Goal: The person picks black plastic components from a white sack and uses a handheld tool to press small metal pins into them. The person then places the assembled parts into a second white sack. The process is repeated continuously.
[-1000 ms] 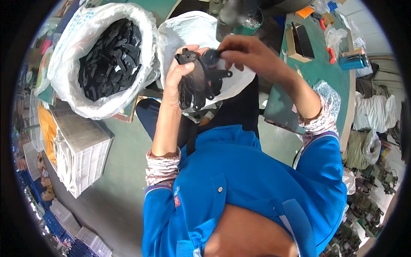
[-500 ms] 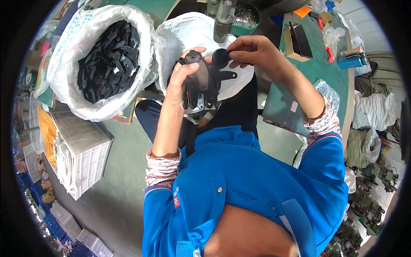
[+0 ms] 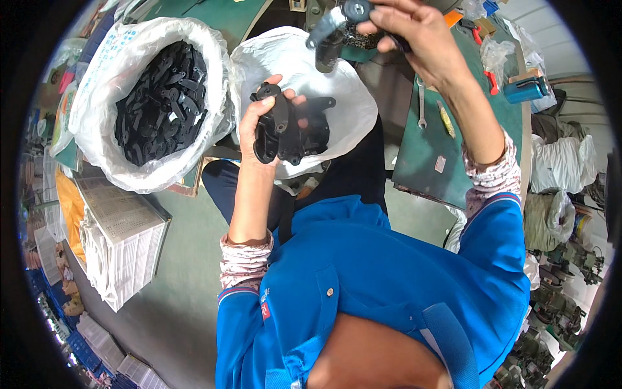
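Observation:
Several flat black lever-shaped pieces (image 3: pixel 280 117) are bunched in my left hand (image 3: pixel 249 126), its thumb across the top and fingertips showing at their far side. Below it is a white sack (image 3: pixel 353 97) with more black pieces (image 3: pixel 316 129) at its mouth. My right hand (image 3: pixel 424 32), raised at the far right, pinches one black lever piece (image 3: pixel 355 10) by its round end. The piece's narrow arm points down to the left, in front of an upright metal post (image 3: pixel 328 55). The post's top is partly hidden by it.
At the left stands a plastic-lined sack (image 3: pixel 217 117) full of black lever pieces (image 3: pixel 162 104). On the green table (image 3: pixel 414 152) lie a wrench (image 3: pixel 422 104), a yellow-handled tool (image 3: pixel 446 120) and a blue bottle (image 3: pixel 526 90). A white crate (image 3: pixel 129 259) stands at the lower left.
My right hand has moved up and away from the bunch, carrying a black lever piece to the metal post. My left hand has shifted slightly left with its pieces.

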A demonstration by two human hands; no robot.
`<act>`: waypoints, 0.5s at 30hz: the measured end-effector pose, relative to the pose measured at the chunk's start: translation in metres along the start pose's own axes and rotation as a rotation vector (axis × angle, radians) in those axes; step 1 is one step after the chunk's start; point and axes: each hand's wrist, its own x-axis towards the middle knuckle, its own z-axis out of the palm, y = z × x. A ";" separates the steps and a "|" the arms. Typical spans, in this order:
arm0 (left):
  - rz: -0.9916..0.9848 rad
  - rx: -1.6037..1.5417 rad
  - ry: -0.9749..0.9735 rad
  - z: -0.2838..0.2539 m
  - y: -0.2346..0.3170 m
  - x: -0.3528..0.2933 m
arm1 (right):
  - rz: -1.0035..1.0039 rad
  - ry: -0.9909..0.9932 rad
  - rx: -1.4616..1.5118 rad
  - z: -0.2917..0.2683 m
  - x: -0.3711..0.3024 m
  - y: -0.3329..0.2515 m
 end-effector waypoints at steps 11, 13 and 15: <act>0.056 -0.069 0.032 0.004 0.002 0.010 | 0.130 -0.088 0.107 0.004 0.026 0.018; 0.039 -0.095 0.006 0.004 0.003 0.014 | 0.023 -0.225 0.014 -0.005 -0.007 0.063; 0.016 -0.119 -0.036 0.002 0.001 0.017 | 0.064 -0.230 0.145 0.011 -0.032 0.092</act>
